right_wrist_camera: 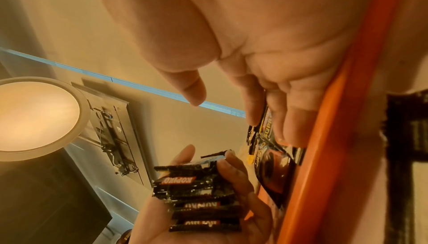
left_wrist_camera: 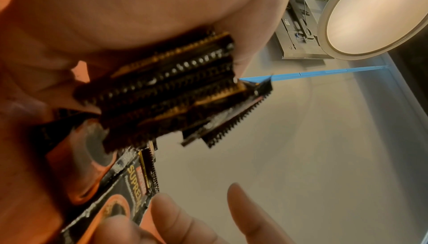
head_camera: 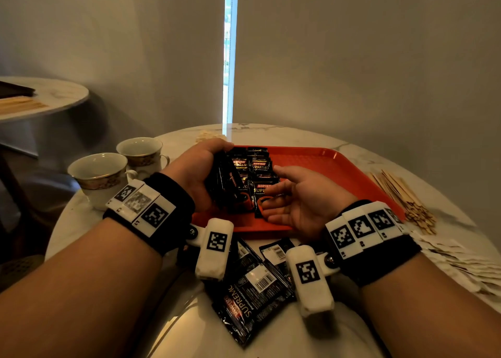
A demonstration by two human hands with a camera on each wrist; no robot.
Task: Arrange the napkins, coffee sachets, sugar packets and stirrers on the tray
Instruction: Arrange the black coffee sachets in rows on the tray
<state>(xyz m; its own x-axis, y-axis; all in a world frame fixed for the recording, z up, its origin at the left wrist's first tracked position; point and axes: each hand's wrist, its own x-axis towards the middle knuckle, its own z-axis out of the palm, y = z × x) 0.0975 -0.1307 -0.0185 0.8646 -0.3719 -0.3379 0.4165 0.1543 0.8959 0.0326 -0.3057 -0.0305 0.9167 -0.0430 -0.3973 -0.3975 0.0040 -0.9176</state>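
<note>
My left hand [head_camera: 214,173] grips a thick stack of black coffee sachets [head_camera: 230,184] on edge over the left part of the red tray [head_camera: 311,162]. The left wrist view shows the stack's serrated ends [left_wrist_camera: 166,90]. More sachets lie in rows on the tray behind it. My right hand [head_camera: 276,192] is open, palm turned left, and its straight fingers [right_wrist_camera: 294,119] touch a sachet [right_wrist_camera: 268,138] that lies on the tray. Wooden stirrers [head_camera: 401,195] lie on the table right of the tray. Pale paper packets [head_camera: 455,262] are heaped at the near right.
Several loose coffee sachets [head_camera: 254,284] lie on the marble table in front of the tray, under my wrists. Two teacups [head_camera: 100,173] stand at the left edge. A small pale heap [head_camera: 206,135] lies behind the tray. A side table [head_camera: 54,94] stands far left.
</note>
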